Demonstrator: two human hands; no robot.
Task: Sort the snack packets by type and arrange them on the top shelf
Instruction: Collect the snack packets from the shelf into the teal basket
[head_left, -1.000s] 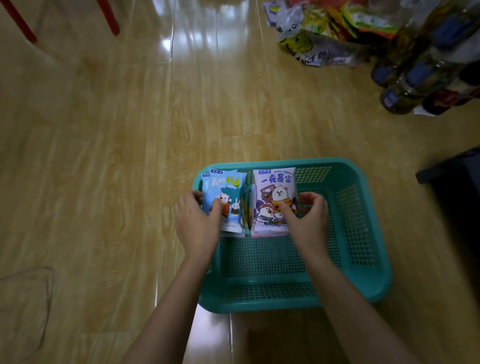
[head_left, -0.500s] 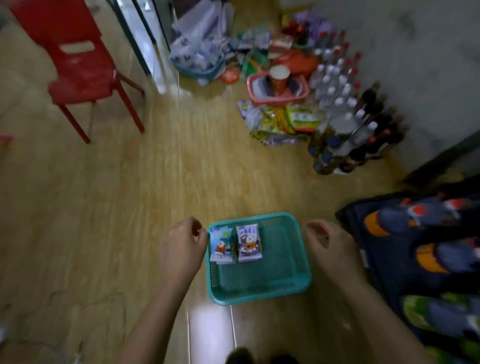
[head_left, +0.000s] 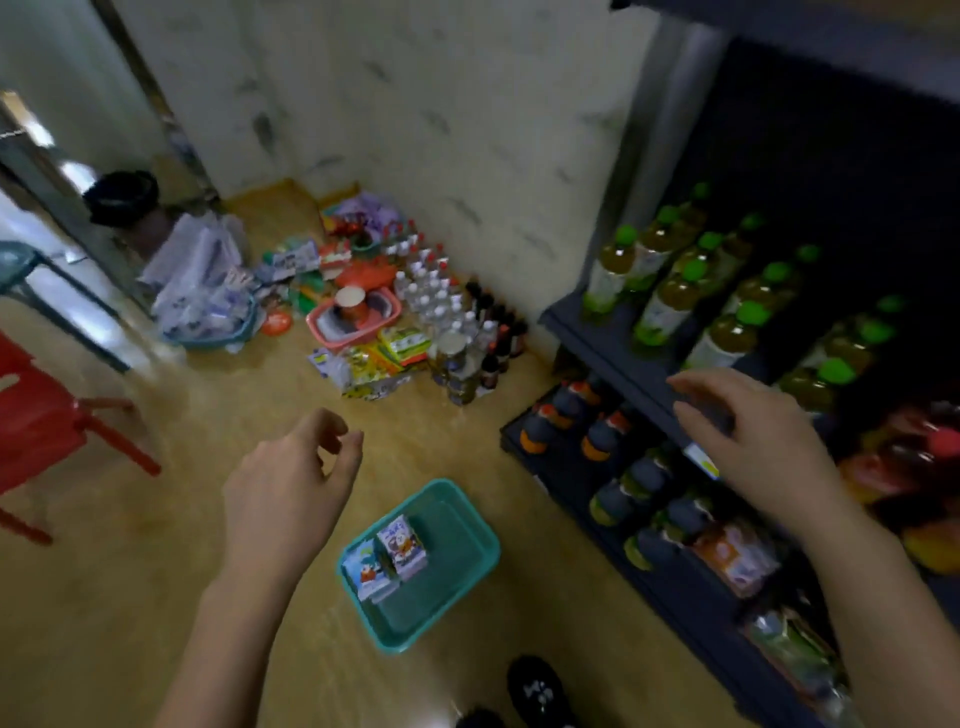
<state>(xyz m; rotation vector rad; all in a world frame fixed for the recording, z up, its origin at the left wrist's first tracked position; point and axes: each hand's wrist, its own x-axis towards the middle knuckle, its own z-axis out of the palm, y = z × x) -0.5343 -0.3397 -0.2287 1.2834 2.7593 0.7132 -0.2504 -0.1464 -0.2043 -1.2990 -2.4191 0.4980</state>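
Observation:
A teal plastic basket lies on the wooden floor far below me. In its left end stand a blue snack packet and a pale packet with cartoon animals, side by side. My left hand hovers high above and left of the basket, fingers loosely curled, holding nothing. My right hand hangs in front of the dark shelving unit at the right, fingers relaxed and empty. The frame is motion-blurred.
The shelves hold green-capped bottles above and dark bottles lower down. A floor pile against the wall has snack bags, a pink tub and small bottles. A red chair stands left. My shoe is by the basket.
Both hands have let go of the packets in the basket and risen. The view has pulled up and swung right, bringing the shelving into sight; the basket looks much smaller.

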